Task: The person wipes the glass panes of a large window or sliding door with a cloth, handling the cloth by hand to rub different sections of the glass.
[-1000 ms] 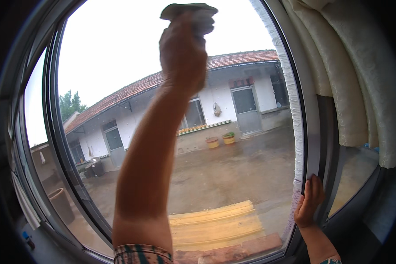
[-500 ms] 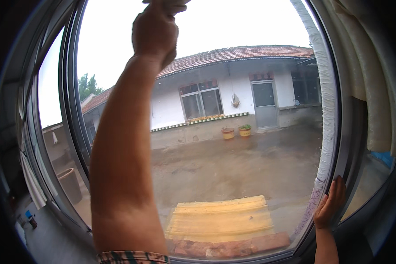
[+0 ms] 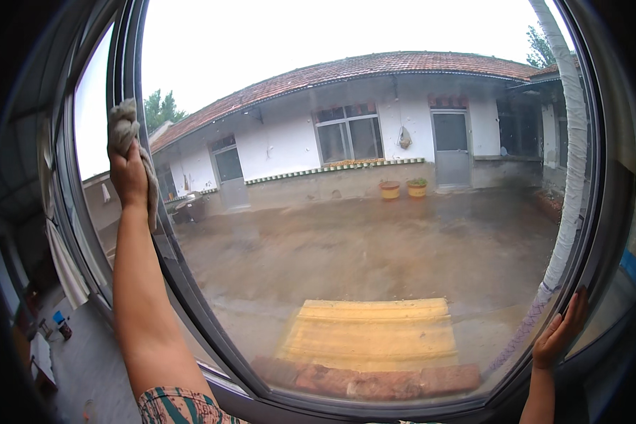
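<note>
My left hand (image 3: 131, 178) is raised at the left, its fingers closed round a bunched grey cloth (image 3: 124, 121). Part of that cloth hangs down beside the wrist, against the dark upright window frame (image 3: 126, 60). At the lower right my right hand (image 3: 560, 332) rests on the frame's right side, fingers stretched out and close together, holding nothing. Between the two hands spans a large window pane (image 3: 374, 247), with hazy smears showing on the glass.
Through the glass are a wet yard, a yellow corrugated sheet (image 3: 374, 332), bricks (image 3: 389, 380) and two flowerpots (image 3: 390, 190). A white-wrapped post (image 3: 571, 148) stands outside at the right. A pale curtain (image 3: 67, 261) hangs at the left, above a grey floor (image 3: 99, 367).
My left hand has come down and left from the top of the pane to the left frame, with the cloth. The view has shifted left; my right hand stays on the frame.
</note>
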`<act>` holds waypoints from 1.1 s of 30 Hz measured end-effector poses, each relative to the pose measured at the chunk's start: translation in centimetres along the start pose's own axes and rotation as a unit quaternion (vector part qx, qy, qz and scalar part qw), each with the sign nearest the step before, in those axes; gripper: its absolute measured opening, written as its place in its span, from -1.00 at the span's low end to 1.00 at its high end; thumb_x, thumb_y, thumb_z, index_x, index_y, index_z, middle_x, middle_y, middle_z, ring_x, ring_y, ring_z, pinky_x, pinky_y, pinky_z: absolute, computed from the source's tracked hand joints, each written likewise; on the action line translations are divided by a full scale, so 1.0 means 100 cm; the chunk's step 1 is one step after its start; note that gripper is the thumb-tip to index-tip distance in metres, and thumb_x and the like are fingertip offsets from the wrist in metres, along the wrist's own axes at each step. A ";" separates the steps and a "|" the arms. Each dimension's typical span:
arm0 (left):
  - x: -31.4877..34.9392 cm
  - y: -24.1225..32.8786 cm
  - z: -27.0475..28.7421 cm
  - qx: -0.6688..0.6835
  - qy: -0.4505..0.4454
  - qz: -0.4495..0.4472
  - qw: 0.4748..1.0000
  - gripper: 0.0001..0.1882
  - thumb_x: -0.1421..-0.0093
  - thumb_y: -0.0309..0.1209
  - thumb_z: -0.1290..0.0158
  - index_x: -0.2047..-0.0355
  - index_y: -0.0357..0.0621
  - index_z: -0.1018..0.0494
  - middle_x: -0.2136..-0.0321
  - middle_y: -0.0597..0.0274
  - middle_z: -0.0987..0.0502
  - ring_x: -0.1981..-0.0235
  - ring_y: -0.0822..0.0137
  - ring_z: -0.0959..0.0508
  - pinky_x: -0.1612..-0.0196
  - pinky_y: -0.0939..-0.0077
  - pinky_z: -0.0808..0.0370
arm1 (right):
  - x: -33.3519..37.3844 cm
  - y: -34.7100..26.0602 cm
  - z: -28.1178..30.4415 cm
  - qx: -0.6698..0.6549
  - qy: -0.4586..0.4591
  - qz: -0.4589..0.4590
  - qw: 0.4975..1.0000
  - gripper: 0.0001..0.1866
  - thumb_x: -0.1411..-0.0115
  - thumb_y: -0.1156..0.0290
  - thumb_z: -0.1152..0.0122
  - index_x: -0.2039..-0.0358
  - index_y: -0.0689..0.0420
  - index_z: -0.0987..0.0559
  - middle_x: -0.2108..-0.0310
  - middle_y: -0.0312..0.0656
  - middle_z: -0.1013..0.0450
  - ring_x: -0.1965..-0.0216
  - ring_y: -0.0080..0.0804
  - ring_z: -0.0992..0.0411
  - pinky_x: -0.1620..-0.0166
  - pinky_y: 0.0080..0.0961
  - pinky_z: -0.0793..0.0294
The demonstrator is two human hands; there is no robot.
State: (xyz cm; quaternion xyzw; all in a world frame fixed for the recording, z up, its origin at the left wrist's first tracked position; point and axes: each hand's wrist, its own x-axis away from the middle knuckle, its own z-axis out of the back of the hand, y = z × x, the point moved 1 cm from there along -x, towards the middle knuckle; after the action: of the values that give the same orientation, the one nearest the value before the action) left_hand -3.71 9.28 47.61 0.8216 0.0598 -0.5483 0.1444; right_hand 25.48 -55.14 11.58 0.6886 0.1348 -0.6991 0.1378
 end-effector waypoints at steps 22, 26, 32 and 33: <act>0.190 0.047 0.062 0.126 -0.003 0.102 0.987 -0.56 -0.30 -0.34 0.06 -0.12 -0.28 -0.22 -0.07 0.02 -0.36 -0.06 0.18 -0.38 -0.14 0.41 -0.24 | -0.007 0.002 0.008 0.008 -0.019 0.017 1.000 -0.55 -0.38 0.38 0.40 -0.22 0.24 -0.18 -0.23 0.06 -0.15 -0.24 0.02 -0.12 -0.26 -0.10 -0.03; 0.115 0.143 0.031 0.258 -0.079 0.055 0.961 -0.62 -0.30 -0.30 0.05 -0.08 -0.16 -0.30 0.02 0.17 -0.42 0.05 0.32 -0.44 -0.06 0.45 -0.31 | -0.010 -0.005 0.008 -0.031 -0.016 0.014 0.999 -0.55 -0.38 0.35 0.37 -0.20 0.27 -0.19 -0.21 0.10 -0.17 -0.21 0.08 -0.14 -0.24 -0.08 -0.06; 0.148 0.299 -0.021 0.263 -0.131 -0.170 0.941 -0.38 -0.16 -0.40 -0.05 -0.24 -0.06 -0.14 -0.04 -0.05 -0.41 0.00 0.04 -0.47 -0.06 0.16 -0.42 | -0.014 0.002 0.009 -0.044 0.005 0.027 0.999 -0.56 -0.37 0.36 0.34 -0.19 0.27 -0.20 -0.19 0.13 -0.18 -0.19 0.10 -0.17 -0.22 -0.05 -0.09; 0.157 0.322 -0.018 0.260 -0.137 -0.194 0.936 -0.38 -0.15 -0.39 -0.06 -0.22 -0.06 -0.15 -0.05 -0.03 -0.40 -0.04 0.05 -0.44 -0.11 0.15 -0.35 | -0.012 0.003 0.009 -0.040 0.005 0.026 0.999 -0.56 -0.37 0.36 0.34 -0.19 0.28 -0.21 -0.19 0.13 -0.17 -0.20 0.10 -0.16 -0.22 -0.04 -0.09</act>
State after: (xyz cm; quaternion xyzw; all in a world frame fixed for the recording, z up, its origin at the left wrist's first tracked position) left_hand 12.27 -21.75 39.35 0.7201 0.0529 -0.6689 -0.1771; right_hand 24.74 -55.73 12.83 0.6892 0.1459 -0.6858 0.1828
